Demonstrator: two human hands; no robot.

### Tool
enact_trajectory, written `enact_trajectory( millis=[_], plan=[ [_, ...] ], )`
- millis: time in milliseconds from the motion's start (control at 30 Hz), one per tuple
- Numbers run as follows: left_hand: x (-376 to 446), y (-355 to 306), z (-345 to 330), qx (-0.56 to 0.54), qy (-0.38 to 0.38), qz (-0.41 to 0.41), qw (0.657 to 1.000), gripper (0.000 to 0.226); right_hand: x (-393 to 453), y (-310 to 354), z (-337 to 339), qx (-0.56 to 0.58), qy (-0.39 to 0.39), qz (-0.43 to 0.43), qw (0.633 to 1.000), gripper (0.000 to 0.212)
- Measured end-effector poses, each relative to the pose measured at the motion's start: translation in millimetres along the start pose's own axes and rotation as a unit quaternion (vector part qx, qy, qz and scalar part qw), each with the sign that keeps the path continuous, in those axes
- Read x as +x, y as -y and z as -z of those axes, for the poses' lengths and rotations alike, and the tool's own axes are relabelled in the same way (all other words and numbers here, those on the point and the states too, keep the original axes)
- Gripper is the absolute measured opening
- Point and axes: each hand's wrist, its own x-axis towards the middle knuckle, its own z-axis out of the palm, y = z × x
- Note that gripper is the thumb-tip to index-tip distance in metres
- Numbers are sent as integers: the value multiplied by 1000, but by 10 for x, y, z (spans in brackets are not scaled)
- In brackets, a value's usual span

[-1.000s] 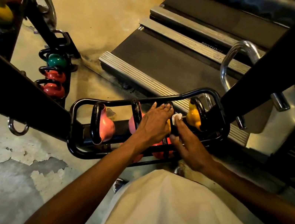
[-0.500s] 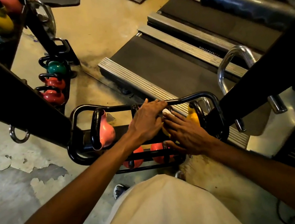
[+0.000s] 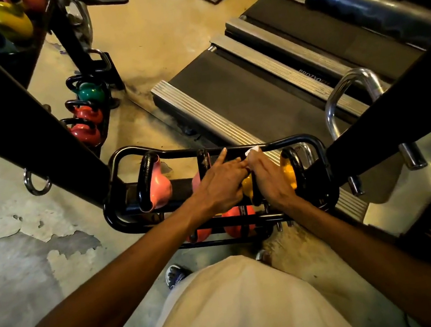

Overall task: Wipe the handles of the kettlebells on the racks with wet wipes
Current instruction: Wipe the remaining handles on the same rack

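Your right hand (image 3: 269, 174) pinches the wipe (image 3: 252, 151); left hand (image 3: 219, 185), fingers straight, steadies the yellow kettlebell (image 3: 247, 186). Wipe its handle toward six o'clock.

arms: we see both forearms (image 3: 121, 287) bare, no sleeves in view
hands: we see left hand (image 3: 219, 185) and right hand (image 3: 270, 177) bare, ungloved
top: we see a plain cream garment (image 3: 241, 310)
footwear: we see a dark shoe (image 3: 176, 275) with pale stripes
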Motion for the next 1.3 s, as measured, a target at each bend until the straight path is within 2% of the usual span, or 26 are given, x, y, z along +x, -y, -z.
enact_trajectory(
  millis=[100, 167, 267, 333, 467, 567, 667, 733, 800, 867, 1033, 1167, 1300],
  plan=[
    [24, -25, -70, 9, 19, 3, 1000, 59, 63, 68, 24, 186, -31, -105, 976, 55],
    [37, -22, -60, 14, 13, 8, 1000, 59, 107, 94, 95, 264, -43, -157, 951, 51],
    [41, -55, -8, 32, 21, 10, 999, 57, 105, 44, 161, 312, -30, -222, 923, 47],
    [41, -89, 22, 33, 20, 14, 999, 56, 72, -32, 185, 309, -5, -237, 921, 39],
    [40, -137, 29, 28, 18, 21, 999, 58, -57, -111, 187, 264, -13, -203, 943, 23],
    [33, -156, -11, 30, 12, 26, 999, 56, -150, -232, 197, 154, -37, -125, 979, 7],
    [33, -184, -56, 40, -2, 35, 999, 54, -271, -292, 189, 59, -76, -86, 992, 17],
    [66, -215, -70, 53, -13, 41, 998, 54, -324, -302, 196, 32, -107, -57, 992, 16],
    [115, -257, -76, 59, -22, 42, 997, 54, -306, -310, 256, 37, -123, -48, 991, 12],
    [181, -302, -110, 52, -25, 39, 998, 55, -261, -350, 362, 69, -135, -56, 987, 17],
    [333, -467, -185, 21, -34, 57, 998, 53, -237, -256, 660, 238, -176, -104, 950, 18],
    [387, -587, -182, 7, -27, 59, 998, 55, -169, -353, 827, 216, -237, -98, 942, 22],
    [414, -641, -163, 1, -10, 48, 999, 56, -114, -441, 877, 196, -243, -97, 945, 31]
  ],
)
